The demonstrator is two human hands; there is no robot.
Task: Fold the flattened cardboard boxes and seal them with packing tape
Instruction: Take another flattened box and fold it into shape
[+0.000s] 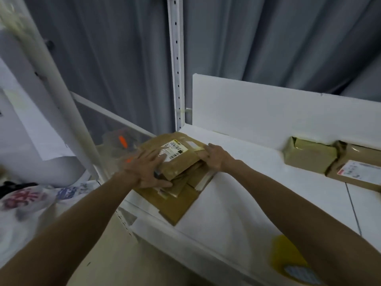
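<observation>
Locate the stack of flattened cardboard boxes [175,203] at the left end of the white table [237,203], close to the white perforated post [177,58]. Note the top box [177,162] of the stack: brown, skewed relative to the sheets beneath, bearing a white shipping label [175,150] on its far half.

Find the left hand [148,170] laid palm down on the near-left part of the top box. Spread wide and straight, thumb along the near edge; pressing, nothing enclosed.

Find the right hand [215,158] against the right edge of the same box, extended leftward over the cardboard. Thumb hidden; cannot tell whether the grasp closes round the edge or merely presses on it. Both forearms bare, reaching in from the near side.

Observe the yellow roll of packing tape [286,254] lying on the table at the near right, well apart from the stack, partly covered by the right forearm.

At the far right of the table, see a taped brown parcel [309,157] and, touching it on the right, a second parcel [354,172] carrying a label with red print. Both set against a white upright board [268,104]. Behind everything, a grey curtain [103,58]. Left of the stack, beyond a clear panel [107,124], a blurred orange object [122,141]; identity not discernible.
</observation>
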